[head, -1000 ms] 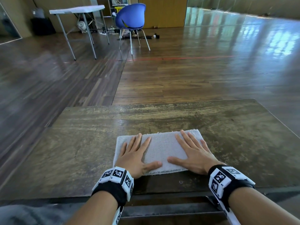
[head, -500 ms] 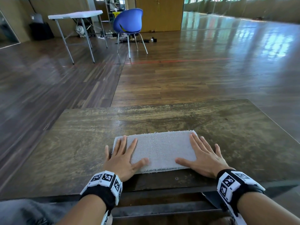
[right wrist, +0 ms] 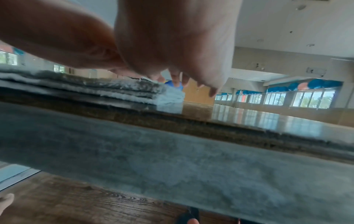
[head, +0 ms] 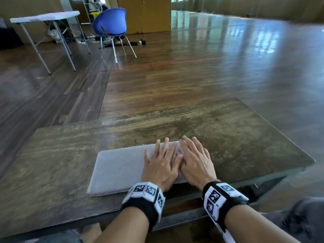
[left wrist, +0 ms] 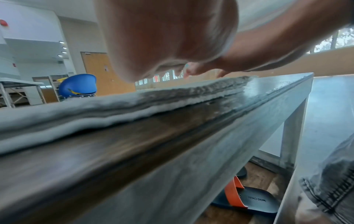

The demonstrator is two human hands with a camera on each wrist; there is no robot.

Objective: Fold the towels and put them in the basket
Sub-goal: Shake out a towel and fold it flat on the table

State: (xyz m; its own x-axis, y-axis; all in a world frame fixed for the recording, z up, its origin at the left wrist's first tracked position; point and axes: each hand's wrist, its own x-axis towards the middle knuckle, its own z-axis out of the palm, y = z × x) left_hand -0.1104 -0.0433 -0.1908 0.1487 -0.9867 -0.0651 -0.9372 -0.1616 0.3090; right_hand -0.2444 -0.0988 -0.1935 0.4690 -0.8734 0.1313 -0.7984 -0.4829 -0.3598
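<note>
- The towel (head: 121, 170) lies folded into a flat grey rectangle near the table's (head: 245, 134) front edge, its long side running along that edge; the wrist views show several layers stacked at its near side, so more than one fold is already in it.
- The left hand (head: 162, 163) lies flat on the towel's right half, fingers straight and slightly spread, palm down; it grips nothing.
- The right hand (head: 196, 162) lies just beside it, the two touching at the thumbs, fingers likewise straight; it covers the towel's right end (its outer fingers seem to reach past the cloth onto the bare wood, though the edge under them is hidden).
- Both hands are pressing or smoothing, then, not pinching a corner.
- Progress, as a judgement: this towel looks folded, or one fold short of it, since the rectangle is still long and could be halved once more from the right end.
- Left to do: lift it into the basket, which no view shows, so I cannot tell where it stands or what it holds; no other towels are visible either.
- Farther off on the wooden floor stand a blue chair (head: 110, 23) and a white folding table (head: 45, 16), well apart from the work; slippers (left wrist: 249, 200) lie under the table.
</note>
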